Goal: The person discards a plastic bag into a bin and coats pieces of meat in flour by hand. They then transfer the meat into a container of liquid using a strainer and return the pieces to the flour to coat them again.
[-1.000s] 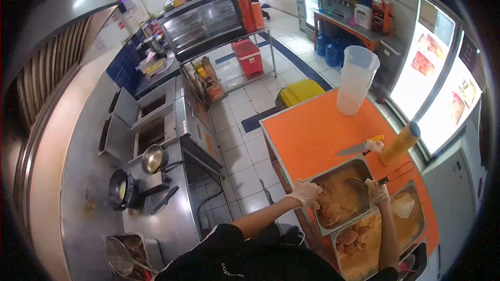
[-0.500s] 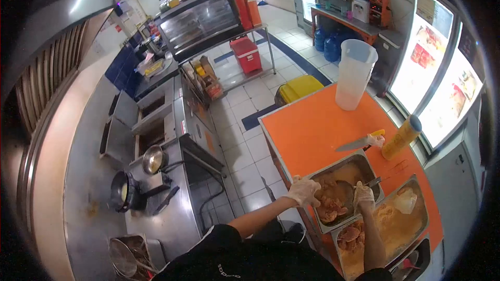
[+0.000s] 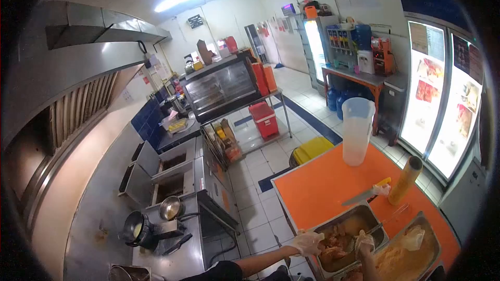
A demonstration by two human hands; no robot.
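My left hand [image 3: 308, 243], in a clear plastic glove, is at the left rim of a metal pan [image 3: 383, 240], its fingers partly spread toward the contents. My gloved right hand [image 3: 364, 243] is over the pan's right half with curled fingers; what they hold is hidden. Pieces of raw-looking coated meat [image 3: 334, 245] lie in brownish liquid in the pan, between my hands. A metal utensil handle [image 3: 376, 229] sticks out of the pan close to my right hand. Right of the pan, a larger metal tray [image 3: 411, 252] holds orange-tan breading with a crumpled plastic glove or bag [image 3: 414, 238] on it.
On the orange table [image 3: 312, 192] are a knife [image 3: 359, 198], a tall plastic jug [image 3: 357, 135] and a yellow-brown cylinder [image 3: 405, 181]. Left, across the tiled aisle, stand fryers [image 3: 174, 182] and a black pan [image 3: 136, 229]. Lit display fridges [image 3: 424, 93] stand at the right.
My view has tilted up, so the table and both hands sit lower in the picture. Both hands remain at the meat pan; the round utensil head seen earlier is now hard to make out.
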